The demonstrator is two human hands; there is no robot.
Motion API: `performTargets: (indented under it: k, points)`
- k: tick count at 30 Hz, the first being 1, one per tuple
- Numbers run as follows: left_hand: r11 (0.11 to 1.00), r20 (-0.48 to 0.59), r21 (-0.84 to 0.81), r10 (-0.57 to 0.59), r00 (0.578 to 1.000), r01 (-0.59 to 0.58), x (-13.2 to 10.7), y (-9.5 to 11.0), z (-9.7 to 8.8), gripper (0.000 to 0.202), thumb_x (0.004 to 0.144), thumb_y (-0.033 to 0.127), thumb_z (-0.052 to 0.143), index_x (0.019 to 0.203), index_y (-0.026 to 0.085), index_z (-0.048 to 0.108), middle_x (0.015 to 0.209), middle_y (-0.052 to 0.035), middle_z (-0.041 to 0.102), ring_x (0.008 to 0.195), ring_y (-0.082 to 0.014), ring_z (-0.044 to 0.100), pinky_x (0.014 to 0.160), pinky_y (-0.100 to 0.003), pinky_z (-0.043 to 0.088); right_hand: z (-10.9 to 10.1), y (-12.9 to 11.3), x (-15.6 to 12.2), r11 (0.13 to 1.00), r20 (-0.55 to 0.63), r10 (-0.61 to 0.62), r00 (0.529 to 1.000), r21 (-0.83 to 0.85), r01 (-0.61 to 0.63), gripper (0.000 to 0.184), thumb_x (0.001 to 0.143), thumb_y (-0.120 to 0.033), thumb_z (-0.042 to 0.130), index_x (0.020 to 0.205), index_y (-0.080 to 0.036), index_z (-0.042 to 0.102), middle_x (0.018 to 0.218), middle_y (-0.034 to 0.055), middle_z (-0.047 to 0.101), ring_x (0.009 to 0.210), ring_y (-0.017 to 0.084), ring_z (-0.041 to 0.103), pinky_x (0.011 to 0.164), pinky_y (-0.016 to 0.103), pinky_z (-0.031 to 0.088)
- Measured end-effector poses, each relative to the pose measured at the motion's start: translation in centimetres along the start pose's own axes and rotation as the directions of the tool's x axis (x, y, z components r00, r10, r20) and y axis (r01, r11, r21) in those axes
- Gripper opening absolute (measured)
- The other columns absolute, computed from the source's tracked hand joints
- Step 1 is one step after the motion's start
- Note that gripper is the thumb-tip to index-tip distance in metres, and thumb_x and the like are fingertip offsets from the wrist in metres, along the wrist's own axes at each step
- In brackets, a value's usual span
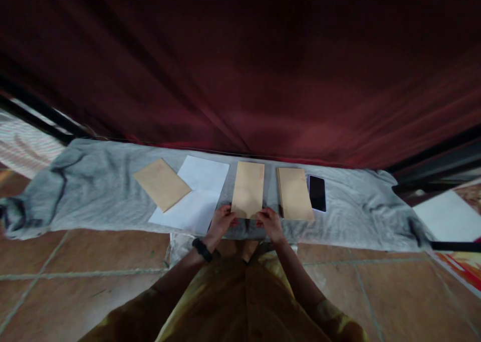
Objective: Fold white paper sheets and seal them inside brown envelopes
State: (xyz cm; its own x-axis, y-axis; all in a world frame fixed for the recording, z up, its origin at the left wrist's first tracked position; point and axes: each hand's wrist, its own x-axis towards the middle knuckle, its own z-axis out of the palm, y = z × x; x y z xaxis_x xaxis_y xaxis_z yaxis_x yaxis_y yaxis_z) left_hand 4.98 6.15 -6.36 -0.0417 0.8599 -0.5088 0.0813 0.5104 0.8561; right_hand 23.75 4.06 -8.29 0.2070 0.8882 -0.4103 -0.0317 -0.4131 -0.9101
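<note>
A brown paper envelope [248, 189] lies lengthwise in front of me on a grey cloth. My left hand [223, 219] pinches its lower left corner, and my right hand [270, 222] pinches the lower right one. To the left is a sheet of white paper [199, 196] with a fold line across it. Another brown envelope [160, 184] lies slanted, partly over that sheet. On the right, close to my right hand, sits a stack of brown envelopes [295, 194].
A smartphone [317, 193] with a dark screen lies right of the stack. The grey cloth [361, 206] covers a long narrow surface. Behind it hangs a dark red curtain [240, 81]. Tiled floor [112, 257] shows in front, and dark bars [443, 156] stand at the right.
</note>
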Motion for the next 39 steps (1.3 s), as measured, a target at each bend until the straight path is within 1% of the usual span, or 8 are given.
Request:
performTargets:
  k: [6,8,10,14,22,28,35,39]
  points:
    - [0.935,-0.152,0.327,0.193,0.969,-0.135,-1.8,0.2,0.0,0.035,0.086,0.027,0.062,0.120,0.018,0.059,0.089,-0.0071,0.072,0.087,-0.0247,0.071,0.082,-0.037,0.055,0.0,0.1,0.1,0.998,-0.022,0.002,1.000,-0.056,-0.004,0.032,0.068,-0.049,0.070,0.079,-0.020,0.062,0.062,-0.0012,0.066,0.048,0.016,0.063,0.047,0.027,0.055]
    - [0.728,-0.057,0.603,0.446,0.893,-0.325,-2.9,0.1,0.6,0.036,0.093,0.026,0.051,0.128,0.017,0.056,0.113,-0.0124,0.070,0.112,-0.0273,0.065,0.098,-0.042,0.049,0.0,0.1,0.1,0.996,-0.023,-0.004,1.000,-0.085,0.002,0.031,0.070,-0.048,0.068,0.083,-0.019,0.062,0.064,-0.0017,0.067,0.049,0.016,0.063,0.047,0.027,0.055]
    - [0.387,0.233,0.754,0.598,0.767,-0.531,-3.9,-0.4,1.4,0.040,0.097,0.026,0.043,0.135,0.017,0.053,0.134,-0.0137,0.062,0.131,-0.0274,0.054,0.110,-0.044,0.041,-0.1,0.0,0.1,0.992,-0.020,-0.015,1.000,-0.128,0.012,0.029,0.073,-0.046,0.065,0.085,-0.019,0.063,0.065,-0.0017,0.067,0.051,0.016,0.064,0.048,0.026,0.055]
    - [0.041,0.561,0.733,0.528,0.637,-0.679,-4.6,-2.5,2.9,0.057,0.097,0.034,0.045,0.150,0.014,0.039,0.158,-0.0136,0.040,0.148,-0.0262,0.032,0.122,-0.045,0.026,-0.2,-0.3,0.2,0.965,-0.002,-0.043,0.999,-0.259,0.041,0.020,0.079,-0.038,0.059,0.085,-0.019,0.062,0.068,-0.0008,0.068,0.055,0.015,0.065,0.051,0.025,0.053]
    - [-0.083,0.634,0.723,0.474,0.611,-0.686,-3.7,-4.8,2.5,0.068,0.092,0.015,0.037,0.158,0.009,0.019,0.163,-0.0154,0.025,0.153,-0.0260,0.017,0.124,-0.048,0.020,-0.3,-1.0,-0.7,0.810,-0.021,-0.142,0.990,-0.577,0.104,0.011,0.087,-0.025,0.057,0.096,-0.020,0.062,0.087,0.0057,0.072,0.084,0.021,0.068,0.073,0.027,0.048]
    - [-0.114,0.628,0.731,0.498,0.598,-0.673,-3.7,-5.5,2.7,0.074,0.088,0.007,0.037,0.158,0.009,0.014,0.165,-0.0164,0.017,0.154,-0.0270,0.010,0.124,-0.049,0.019,-0.9,-1.0,-2.0,0.433,0.049,-0.299,0.953,-0.883,0.182,0.030,0.099,-0.032,0.048,0.121,-0.015,0.059,0.100,0.0136,0.072,0.087,0.026,0.069,0.076,0.034,0.049]
    - [-0.263,0.672,0.728,0.455,0.585,-0.633,-3.0,-6.3,3.1,0.067,0.088,0.010,0.038,0.153,-0.001,0.026,0.161,-0.0241,0.024,0.152,-0.0286,0.021,0.124,-0.051,0.022,-1.6,2.4,-4.2,0.157,0.491,-0.600,0.632,-0.703,0.694,0.044,0.102,-0.023,0.037,0.142,-0.014,0.051,0.142,0.0139,0.057,0.132,0.023,0.051,0.110,0.039,0.043]
    - [-0.250,0.673,0.725,0.453,0.585,-0.641,-3.0,-6.0,3.0,0.066,0.090,0.016,0.042,0.152,-0.002,0.028,0.161,-0.0245,0.024,0.152,-0.0298,0.019,0.124,-0.051,0.021,-1.9,3.8,-4.9,0.091,0.523,-0.605,0.601,-0.704,0.704,0.051,0.102,-0.019,0.033,0.153,-0.014,0.037,0.152,0.0138,0.047,0.141,0.025,0.043,0.116,0.046,0.038]
